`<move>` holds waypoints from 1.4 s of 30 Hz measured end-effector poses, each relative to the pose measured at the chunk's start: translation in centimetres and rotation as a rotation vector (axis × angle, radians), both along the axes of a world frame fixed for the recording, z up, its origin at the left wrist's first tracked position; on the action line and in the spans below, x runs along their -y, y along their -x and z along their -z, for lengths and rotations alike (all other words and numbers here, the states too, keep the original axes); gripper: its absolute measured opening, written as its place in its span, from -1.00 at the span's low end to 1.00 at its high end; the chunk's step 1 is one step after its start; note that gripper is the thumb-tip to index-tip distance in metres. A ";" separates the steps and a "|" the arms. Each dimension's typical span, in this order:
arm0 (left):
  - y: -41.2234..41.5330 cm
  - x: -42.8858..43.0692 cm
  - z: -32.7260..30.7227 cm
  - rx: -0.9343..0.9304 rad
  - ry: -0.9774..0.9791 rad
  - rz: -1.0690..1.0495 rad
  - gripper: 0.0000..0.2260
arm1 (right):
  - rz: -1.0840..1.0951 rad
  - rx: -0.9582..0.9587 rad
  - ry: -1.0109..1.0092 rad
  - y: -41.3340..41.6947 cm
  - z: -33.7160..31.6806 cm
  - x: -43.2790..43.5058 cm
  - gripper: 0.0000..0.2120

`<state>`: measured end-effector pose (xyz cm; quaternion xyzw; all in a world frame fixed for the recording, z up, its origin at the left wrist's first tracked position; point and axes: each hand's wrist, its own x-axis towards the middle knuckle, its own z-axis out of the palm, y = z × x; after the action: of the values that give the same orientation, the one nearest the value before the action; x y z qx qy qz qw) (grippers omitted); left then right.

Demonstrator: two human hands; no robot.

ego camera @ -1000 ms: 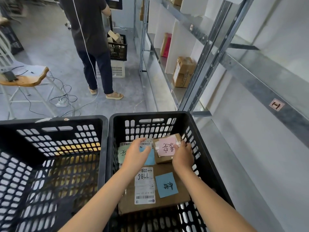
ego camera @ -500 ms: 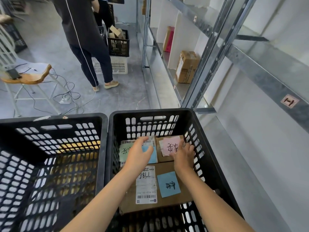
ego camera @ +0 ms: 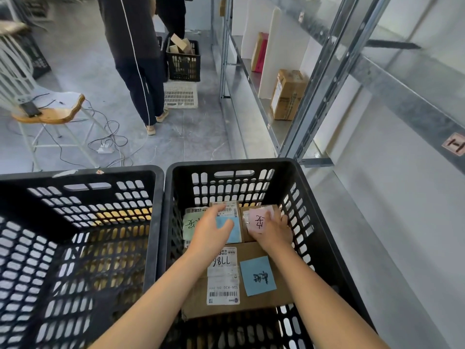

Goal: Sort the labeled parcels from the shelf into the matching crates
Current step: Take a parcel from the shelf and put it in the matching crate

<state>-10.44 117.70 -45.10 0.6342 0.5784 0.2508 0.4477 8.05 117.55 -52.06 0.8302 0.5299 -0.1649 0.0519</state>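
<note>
Near edge of the right crate (ego camera: 226, 164), a large parcel (ego camera: 256, 305) lay. Beyond it, the left grip (ego camera: 211, 235) rested open-fingered on a blue-noted parcel (ego camera: 232, 231), holding nothing; the right grip (ego camera: 273, 231) curled round the pink-noted parcel (ego camera: 257, 219) at the far right corner. Farther off, a box (ego camera: 288, 94) stood on the shelf (ego camera: 247, 71).

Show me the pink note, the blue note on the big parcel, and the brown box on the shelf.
pink note (ego camera: 258, 220): head view, on its written middle.
blue note (ego camera: 254, 275): head view, at its centre, beside the black writing.
brown box (ego camera: 289, 96): head view, on its front face.
</note>
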 end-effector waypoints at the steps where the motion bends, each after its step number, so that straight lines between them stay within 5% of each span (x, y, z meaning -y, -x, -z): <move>1: 0.0 0.1 0.1 -0.009 0.004 0.001 -0.56 | -0.006 -0.009 0.016 -0.1 0.0 -0.1 -0.16; 5: 0.2 0.9 0.5 -0.105 0.014 0.079 -0.54 | -0.010 -0.073 0.068 -0.3 -1.0 0.2 -0.25; 8: 0.6 1.3 -0.1 -0.210 -0.010 0.162 -0.51 | -0.003 -0.103 -0.069 -0.3 -3.0 1.5 -0.34; 14: 1.4 2.9 -3.8 -0.381 -0.216 0.242 -0.51 | -0.156 -0.184 -0.162 -1.4 -9.5 6.2 -0.58; 23: 3.0 11.1 -6.6 -0.419 -0.428 0.166 -0.46 | -0.303 -0.167 -0.348 -0.5 -14.9 13.3 -0.66; 42: 3.2 24.1 -11.8 -0.457 -0.636 0.387 -0.39 | -0.225 -0.127 -0.529 1.5 -20.9 30.2 -0.40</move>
<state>-13.64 93.61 -33.27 0.8763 0.4271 0.1813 0.1293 6.55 87.36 -31.18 0.7391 0.6453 -0.0660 -0.1816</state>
